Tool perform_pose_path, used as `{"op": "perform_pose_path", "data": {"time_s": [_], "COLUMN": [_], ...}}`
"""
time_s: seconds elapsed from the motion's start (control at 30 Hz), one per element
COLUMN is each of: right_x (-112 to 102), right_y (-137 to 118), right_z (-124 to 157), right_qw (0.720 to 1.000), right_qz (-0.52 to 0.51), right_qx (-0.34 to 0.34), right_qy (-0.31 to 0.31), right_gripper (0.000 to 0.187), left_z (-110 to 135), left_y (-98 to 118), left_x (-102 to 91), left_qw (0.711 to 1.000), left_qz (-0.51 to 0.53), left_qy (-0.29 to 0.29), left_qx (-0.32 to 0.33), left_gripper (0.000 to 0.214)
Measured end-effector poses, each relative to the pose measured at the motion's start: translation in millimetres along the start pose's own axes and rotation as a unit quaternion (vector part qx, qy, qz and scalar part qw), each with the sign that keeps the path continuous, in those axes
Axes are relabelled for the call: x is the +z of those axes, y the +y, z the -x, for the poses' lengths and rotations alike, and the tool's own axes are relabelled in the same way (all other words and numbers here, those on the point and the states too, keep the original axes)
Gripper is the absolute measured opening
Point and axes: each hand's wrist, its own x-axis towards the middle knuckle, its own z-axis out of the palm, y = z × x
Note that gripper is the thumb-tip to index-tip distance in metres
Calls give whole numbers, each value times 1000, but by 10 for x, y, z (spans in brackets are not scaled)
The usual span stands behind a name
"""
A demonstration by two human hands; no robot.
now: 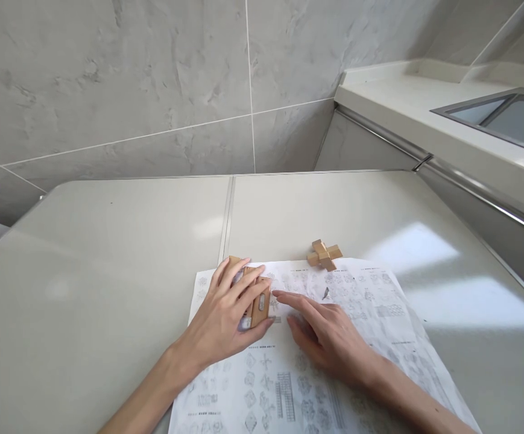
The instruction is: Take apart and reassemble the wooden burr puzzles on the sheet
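Note:
A printed instruction sheet with many small puzzle diagrams lies on the pale table. My left hand rests over a bundle of wooden puzzle sticks on the sheet's upper left, fingers wrapped across them. My right hand lies flat on the paper just right of the sticks, fingers stretched out, the index fingertip near the bundle. An assembled wooden cross-shaped puzzle sits at the sheet's top edge, apart from both hands.
A grey tiled wall stands behind the table. To the right runs a higher white counter with a steel sink. A seam divides the tabletop.

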Motion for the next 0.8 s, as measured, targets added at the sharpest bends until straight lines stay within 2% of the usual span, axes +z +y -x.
{"op": "perform_pose_path", "data": {"time_s": [0.27, 0.53, 0.8], "right_x": [-19, -31, -17], "right_y": [-13, -27, -17], "right_z": [-8, -20, -14], "right_qw": [1000, 1000, 1000], "right_qz": [21, 25, 18], "right_qx": [1, 1, 10], "right_qy": [2, 0, -1], "right_gripper": [38, 35, 32], "left_z": [19, 23, -1], "left_y": [-85, -119, -114], "left_x": [20, 70, 63], "left_qw": [998, 990, 979], "left_qz": [-20, -35, -47], "left_qy": [21, 87, 122], "left_qx": [-51, -109, -156], "left_gripper": [52, 49, 45]}}
